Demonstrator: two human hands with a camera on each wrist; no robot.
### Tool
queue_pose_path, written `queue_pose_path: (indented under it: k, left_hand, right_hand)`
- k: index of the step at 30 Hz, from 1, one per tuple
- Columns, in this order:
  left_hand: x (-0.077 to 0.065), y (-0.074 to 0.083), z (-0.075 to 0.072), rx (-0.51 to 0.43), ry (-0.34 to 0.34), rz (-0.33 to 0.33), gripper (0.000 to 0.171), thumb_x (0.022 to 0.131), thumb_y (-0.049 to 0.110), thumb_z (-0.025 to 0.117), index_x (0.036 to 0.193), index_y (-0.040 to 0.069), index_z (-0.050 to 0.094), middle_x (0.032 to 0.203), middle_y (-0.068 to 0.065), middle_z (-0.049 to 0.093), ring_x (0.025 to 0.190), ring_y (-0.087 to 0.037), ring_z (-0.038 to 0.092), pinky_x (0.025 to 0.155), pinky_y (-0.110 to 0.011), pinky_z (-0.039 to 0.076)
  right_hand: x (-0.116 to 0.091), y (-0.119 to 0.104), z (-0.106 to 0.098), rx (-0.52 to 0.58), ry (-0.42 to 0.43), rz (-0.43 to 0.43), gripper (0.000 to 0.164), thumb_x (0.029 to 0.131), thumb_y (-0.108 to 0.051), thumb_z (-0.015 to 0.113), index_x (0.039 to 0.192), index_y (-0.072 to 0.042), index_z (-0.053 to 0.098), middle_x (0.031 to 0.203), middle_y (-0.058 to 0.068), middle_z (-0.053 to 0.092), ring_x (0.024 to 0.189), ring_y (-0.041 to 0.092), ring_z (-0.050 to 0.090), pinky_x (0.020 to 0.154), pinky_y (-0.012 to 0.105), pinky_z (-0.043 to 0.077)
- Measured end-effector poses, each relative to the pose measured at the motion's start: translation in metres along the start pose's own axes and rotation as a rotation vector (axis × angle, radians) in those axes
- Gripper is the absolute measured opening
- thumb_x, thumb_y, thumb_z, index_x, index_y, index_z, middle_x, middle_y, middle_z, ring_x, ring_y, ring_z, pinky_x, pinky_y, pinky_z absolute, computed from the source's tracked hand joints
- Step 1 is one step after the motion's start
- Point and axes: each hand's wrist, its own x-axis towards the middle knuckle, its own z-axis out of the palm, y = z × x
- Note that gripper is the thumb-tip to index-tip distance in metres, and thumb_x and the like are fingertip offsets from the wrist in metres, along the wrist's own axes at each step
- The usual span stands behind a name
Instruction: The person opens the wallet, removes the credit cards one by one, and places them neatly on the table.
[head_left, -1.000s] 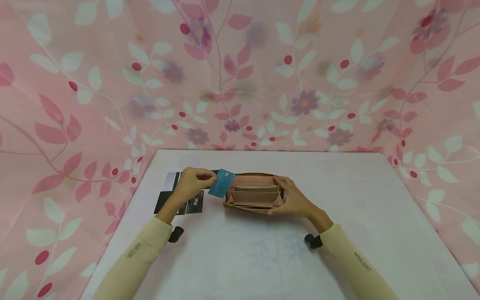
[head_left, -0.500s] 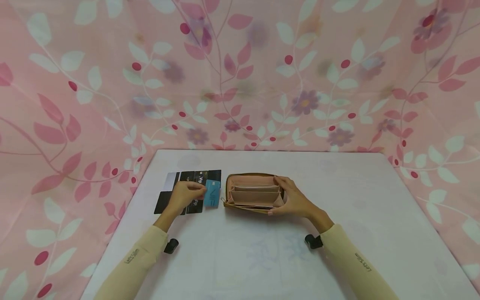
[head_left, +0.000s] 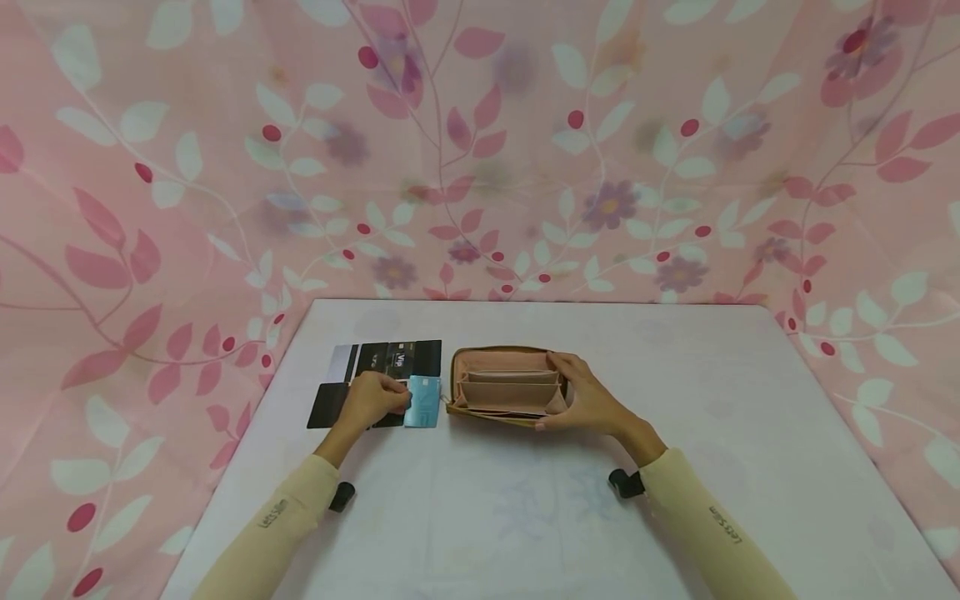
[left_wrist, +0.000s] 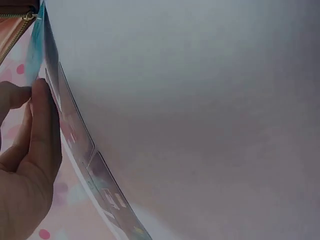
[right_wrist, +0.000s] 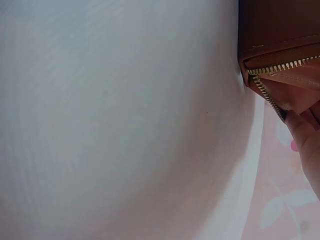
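My left hand (head_left: 371, 398) pinches the left edge of a light blue card (head_left: 426, 403) between thumb and fingers. The card lies close over the white tabletop, at the right end of the lower row of dark cards. In the left wrist view, the blue card (left_wrist: 35, 50) appears edge-on past the fingertips. A brown zip wallet (head_left: 512, 396) stands unzipped to the right, its pinkish compartments facing up. My right hand (head_left: 588, 398) grips the wallet's right end, thumb at the front and fingers at the back. The wallet's gold zip teeth (right_wrist: 287, 65) show in the right wrist view.
Several black cards, some printed "Vip" (head_left: 401, 360), lie in two rows, the lower partly hidden by my left hand. A silver-grey card (head_left: 339, 358) is at the upper row's left. Floral pink fabric (head_left: 480, 167) hangs behind the table (head_left: 675, 350).
The left hand has carried the blue card leftward from beside the wallet, then down toward the near end of the card rows. The right hand and wallet have stayed still.
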Motion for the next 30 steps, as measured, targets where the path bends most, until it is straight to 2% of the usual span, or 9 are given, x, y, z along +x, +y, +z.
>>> queue_pose_path:
  k: [4, 6, 11, 13, 17, 20, 23, 26, 30]
  left_hand:
    - [-0.003, 0.008, -0.001, 0.085, 0.017, 0.006, 0.017, 0.069, 0.026, 0.072, 0.072, 0.01, 0.069, 0.063, 0.001, 0.064, 0.052, -0.012, 0.061, 0.05, -0.027, 0.048]
    - [-0.005, 0.013, -0.001, 0.116, 0.013, 0.034, 0.018, 0.069, 0.028, 0.072, 0.072, 0.01, 0.069, 0.062, 0.002, 0.063, 0.052, -0.012, 0.061, 0.05, -0.027, 0.047]
    - [-0.008, 0.023, 0.007, 0.222, -0.019, 0.193, 0.017, 0.069, 0.026, 0.072, 0.076, 0.011, 0.069, 0.064, 0.006, 0.061, 0.058, -0.007, 0.057, 0.052, -0.024, 0.046]
    - [-0.01, 0.029, 0.011, 0.257, -0.006, 0.251, 0.016, 0.07, 0.026, 0.071, 0.078, 0.012, 0.069, 0.066, 0.008, 0.06, 0.06, -0.006, 0.055, 0.053, -0.024, 0.045]
    - [-0.01, 0.047, 0.017, 0.253, 0.049, 0.353, 0.008, 0.076, 0.024, 0.066, 0.079, 0.016, 0.068, 0.07, 0.011, 0.059, 0.063, -0.003, 0.054, 0.056, -0.022, 0.046]
    - [-0.01, 0.066, 0.022, 0.193, 0.051, 0.488, 0.005, 0.077, 0.019, 0.065, 0.081, 0.017, 0.067, 0.075, 0.011, 0.058, 0.066, -0.001, 0.054, 0.058, -0.019, 0.046]
    - [-0.012, 0.086, 0.033, 0.11, -0.015, 0.633, 0.009, 0.077, 0.015, 0.065, 0.085, 0.013, 0.068, 0.078, 0.009, 0.059, 0.068, -0.002, 0.055, 0.059, -0.018, 0.047]
    - [-0.014, 0.104, 0.047, 0.07, -0.136, 0.733, 0.011, 0.076, 0.015, 0.066, 0.086, 0.01, 0.068, 0.079, 0.008, 0.06, 0.068, -0.001, 0.056, 0.059, -0.017, 0.046]
    - [-0.015, 0.123, 0.067, 0.139, -0.296, 0.809, 0.01, 0.077, 0.017, 0.066, 0.085, 0.011, 0.068, 0.077, 0.011, 0.059, 0.067, 0.003, 0.054, 0.059, -0.014, 0.045]
  right_hand:
    - [-0.001, -0.002, -0.001, 0.0, 0.0, 0.009, 0.117, 0.049, -0.059, 0.074, 0.14, -0.022, 0.011, 0.138, -0.006, 0.016, 0.121, 0.013, 0.021, 0.092, 0.05, 0.028]
    - [-0.002, -0.002, -0.002, 0.007, 0.001, 0.006, 0.117, 0.049, -0.059, 0.074, 0.14, -0.02, 0.011, 0.138, -0.004, 0.016, 0.12, 0.014, 0.022, 0.092, 0.05, 0.028]
    - [-0.002, 0.0, -0.002, 0.008, -0.001, 0.002, 0.117, 0.049, -0.059, 0.074, 0.14, -0.017, 0.013, 0.138, -0.004, 0.016, 0.115, 0.013, 0.024, 0.091, 0.049, 0.029]
    - [-0.002, 0.0, -0.002, 0.006, -0.003, 0.006, 0.117, 0.049, -0.059, 0.074, 0.14, -0.017, 0.013, 0.138, -0.005, 0.016, 0.115, 0.013, 0.024, 0.091, 0.048, 0.029]
    - [-0.002, -0.001, -0.001, 0.008, -0.003, 0.011, 0.117, 0.049, -0.058, 0.074, 0.141, -0.018, 0.012, 0.138, -0.006, 0.015, 0.118, 0.014, 0.023, 0.091, 0.049, 0.029]
    - [-0.003, 0.0, -0.001, 0.003, 0.0, 0.011, 0.118, 0.048, -0.059, 0.074, 0.141, -0.019, 0.012, 0.138, -0.005, 0.015, 0.12, 0.015, 0.022, 0.091, 0.051, 0.029]
    - [-0.003, 0.0, -0.001, 0.002, 0.003, 0.003, 0.118, 0.048, -0.059, 0.074, 0.141, -0.02, 0.012, 0.138, -0.006, 0.015, 0.121, 0.015, 0.021, 0.091, 0.051, 0.029]
    - [-0.003, -0.002, 0.0, 0.008, 0.009, -0.011, 0.119, 0.047, -0.058, 0.075, 0.141, -0.02, 0.011, 0.137, -0.006, 0.015, 0.121, 0.015, 0.02, 0.091, 0.05, 0.029]
    - [-0.004, -0.002, 0.002, 0.015, 0.02, -0.03, 0.12, 0.046, -0.058, 0.076, 0.14, -0.022, 0.01, 0.138, -0.005, 0.015, 0.121, 0.014, 0.02, 0.091, 0.05, 0.029]
